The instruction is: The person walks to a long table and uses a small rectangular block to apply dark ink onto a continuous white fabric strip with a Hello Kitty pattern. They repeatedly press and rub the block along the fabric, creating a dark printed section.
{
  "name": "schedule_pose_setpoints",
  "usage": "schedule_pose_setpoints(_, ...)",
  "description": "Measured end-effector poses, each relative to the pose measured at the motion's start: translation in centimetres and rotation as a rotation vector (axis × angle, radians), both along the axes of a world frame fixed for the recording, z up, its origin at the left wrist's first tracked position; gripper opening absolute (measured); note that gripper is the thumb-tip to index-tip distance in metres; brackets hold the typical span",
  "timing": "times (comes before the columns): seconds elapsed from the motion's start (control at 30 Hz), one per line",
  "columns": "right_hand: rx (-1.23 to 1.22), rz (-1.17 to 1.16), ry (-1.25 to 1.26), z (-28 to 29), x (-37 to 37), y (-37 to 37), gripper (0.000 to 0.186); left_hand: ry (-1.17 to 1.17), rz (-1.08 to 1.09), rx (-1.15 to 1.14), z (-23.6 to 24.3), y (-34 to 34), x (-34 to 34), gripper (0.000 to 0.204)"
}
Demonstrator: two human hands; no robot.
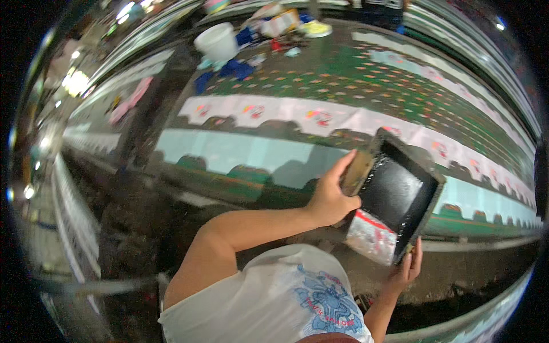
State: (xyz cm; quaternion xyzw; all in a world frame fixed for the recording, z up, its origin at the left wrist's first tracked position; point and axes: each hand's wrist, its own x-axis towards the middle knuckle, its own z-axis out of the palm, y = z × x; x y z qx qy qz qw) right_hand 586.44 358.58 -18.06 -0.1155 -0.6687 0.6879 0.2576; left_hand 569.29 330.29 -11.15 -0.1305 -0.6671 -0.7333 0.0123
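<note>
I hold a screen-printing frame (394, 188) tilted above the long table, its dark panel glossy in the middle. A red strip and a whitish patch (373, 237) show at its lower end; I cannot tell what the patch is. My left hand (331, 197) is closed round the frame's left side, thumb on the near face. At the lower right corner, my right hand (407, 268) grips the edge, with part of its fingers hidden. Beneath and beyond the frame lie a pale blue fabric strip (229, 152) and a pink-white strip (286, 112) with small coloured prints.
A white bucket (216, 43) stands at the table's far left, near dark blue rags (235, 69) and a yellow-rimmed lid (315, 29). Small coloured prints dot the green tabletop (343, 80). Another table (108, 86) runs along the left. Part of a person (382, 14) shows at the far edge.
</note>
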Motion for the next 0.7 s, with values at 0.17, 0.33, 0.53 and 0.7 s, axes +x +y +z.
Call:
schedule_pose_setpoints(0.17,-0.064,0.273,0.105,2.2,-4.3,1.7,0.062,0.049,0.206,-0.024,3.0,-1.8,2.2,0.103)
schedule_pose_setpoints(0.33,0.053,0.402,0.114,6.5,-6.7,1.7,0.061,0.030,0.318,0.099,5.6,-3.3,3.8,0.104)
schedule_pose_setpoints(0.53,-0.119,0.555,0.108,8.1,-7.3,-2.3,0.061,0.071,0.474,-0.027,10.4,-7.2,6.7,0.101)
schedule_pose_setpoints(0.7,-0.201,0.637,0.037,9.9,-9.2,-4.6,0.061,0.069,0.589,-0.035,8.4,-7.8,6.5,0.103)
